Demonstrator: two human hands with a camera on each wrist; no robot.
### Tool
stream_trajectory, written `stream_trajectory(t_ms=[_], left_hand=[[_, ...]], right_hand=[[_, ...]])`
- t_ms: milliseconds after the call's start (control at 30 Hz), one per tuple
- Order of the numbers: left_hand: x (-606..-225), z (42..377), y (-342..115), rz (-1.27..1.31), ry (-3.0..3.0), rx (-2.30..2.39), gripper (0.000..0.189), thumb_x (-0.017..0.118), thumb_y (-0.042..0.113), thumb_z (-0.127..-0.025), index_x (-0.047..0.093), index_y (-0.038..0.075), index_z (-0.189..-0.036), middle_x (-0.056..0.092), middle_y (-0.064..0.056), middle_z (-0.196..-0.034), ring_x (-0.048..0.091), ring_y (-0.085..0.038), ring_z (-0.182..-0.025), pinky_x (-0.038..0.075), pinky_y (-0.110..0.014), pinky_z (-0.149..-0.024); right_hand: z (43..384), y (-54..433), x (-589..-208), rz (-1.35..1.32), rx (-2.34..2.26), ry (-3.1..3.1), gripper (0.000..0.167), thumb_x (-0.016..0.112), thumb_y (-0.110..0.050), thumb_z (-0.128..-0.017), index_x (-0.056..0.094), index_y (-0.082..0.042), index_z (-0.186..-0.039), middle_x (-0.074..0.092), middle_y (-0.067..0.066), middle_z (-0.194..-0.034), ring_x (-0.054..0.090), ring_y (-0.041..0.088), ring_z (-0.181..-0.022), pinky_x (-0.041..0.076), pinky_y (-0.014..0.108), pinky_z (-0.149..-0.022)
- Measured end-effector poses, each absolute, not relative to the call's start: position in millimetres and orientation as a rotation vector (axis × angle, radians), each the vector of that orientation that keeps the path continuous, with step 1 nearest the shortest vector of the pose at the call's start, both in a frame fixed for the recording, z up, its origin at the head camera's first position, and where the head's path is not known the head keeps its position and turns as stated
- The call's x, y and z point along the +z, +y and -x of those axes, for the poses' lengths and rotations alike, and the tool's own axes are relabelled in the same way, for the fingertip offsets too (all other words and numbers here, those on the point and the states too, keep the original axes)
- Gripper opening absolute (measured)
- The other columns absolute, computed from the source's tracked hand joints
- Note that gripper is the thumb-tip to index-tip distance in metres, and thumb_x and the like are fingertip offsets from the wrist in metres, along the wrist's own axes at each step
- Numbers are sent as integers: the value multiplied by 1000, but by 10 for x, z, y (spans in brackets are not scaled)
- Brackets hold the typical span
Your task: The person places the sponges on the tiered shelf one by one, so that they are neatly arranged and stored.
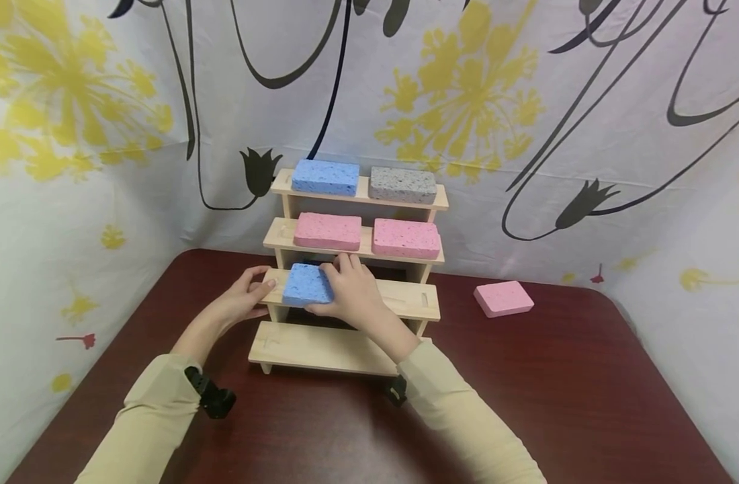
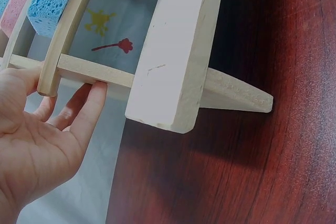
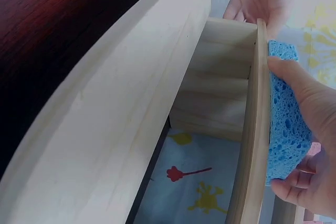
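Note:
A wooden stand of stepped shelves (image 1: pixel 400 296) rises from the table. My right hand (image 1: pixel 356 296) grips a blue sponge (image 1: pixel 303 284) on the left part of the second shelf from the bottom. Seen from the right wrist, thumb and fingers lie at opposite ends of that sponge (image 3: pixel 286 124), which rests against the shelf board. My left hand (image 1: pixel 241 297) holds the left end of the same shelf. In the left wrist view its thumb is at the board's edge, and its fingers (image 2: pixel 90 111) reach beneath, touching the side support.
Two pink sponges (image 1: pixel 327 232) (image 1: pixel 406 238) lie on the third shelf. The top shelf carries another blue sponge (image 1: pixel 325 177) and a grey sponge (image 1: pixel 402 185). A loose pink sponge (image 1: pixel 504 299) lies on the dark red table (image 1: pixel 557 390), right of the stand. Patterned cloth (image 1: pixel 357 87) hangs behind.

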State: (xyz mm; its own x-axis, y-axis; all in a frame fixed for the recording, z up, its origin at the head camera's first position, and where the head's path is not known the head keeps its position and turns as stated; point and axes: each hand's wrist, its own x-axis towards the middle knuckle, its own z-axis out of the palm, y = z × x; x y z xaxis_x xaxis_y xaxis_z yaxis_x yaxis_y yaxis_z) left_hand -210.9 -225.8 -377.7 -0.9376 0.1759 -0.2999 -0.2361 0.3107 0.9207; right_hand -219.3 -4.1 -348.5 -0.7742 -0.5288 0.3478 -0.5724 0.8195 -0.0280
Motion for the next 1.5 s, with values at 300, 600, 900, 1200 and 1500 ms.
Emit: stream_trajectory(t_ms=[300, 600, 900, 1200, 1500], left_hand=[[-3770, 2081, -2267, 64, 2237, 1673, 64, 36, 33, -98, 1, 10, -146, 26, -31, -140, 41, -34, -122, 39, -47, -103], [-3773, 2066, -2280, 47, 2231, 1690, 64, 35, 33, -99, -1, 9, -146, 26, -31, -140, 40, -34, -122, 38, -48, -103], [-3808, 2067, -2279, 50, 2215, 1707, 64, 35, 33, -99, 0, 9, -146, 25, -32, -141, 39, -35, -123, 37, -48, -104], [-3788, 2060, -2275, 62, 2226, 1681, 64, 34, 34, -99, -1, 9, -146, 24, -32, -141, 37, -37, -125, 37, -48, -104], [-3774, 2088, -2260, 42, 2228, 1682, 64, 34, 33, -99, -1, 9, -146, 23, -32, -142, 37, -37, -125, 36, -49, -104]], right_hand=[[2210, -62, -3479, -896, 109, -2713, 75, 65, -64, -69, 55, -14, -124, 62, 4, -115, 48, 22, -99, 47, 33, -80], [2212, -109, -3468, -888, 10, -2723, 74, 60, -66, -72, 53, -15, -126, 60, 3, -117, 47, 21, -101, 47, 33, -79], [2138, -31, -3525, -897, -9, -2668, 78, 55, -66, -77, 44, -16, -135, 49, 8, -129, 47, 24, -107, 47, 34, -82], [2043, 355, -3570, -914, 314, -2450, 62, 69, -49, -75, 54, -9, -120, 54, 11, -115, 51, 25, -98, 47, 35, -78], [2050, 785, -3647, -848, 502, -2352, 40, 72, -35, -77, 61, -9, -105, 59, 7, -99, 54, 23, -90, 47, 36, -77]])
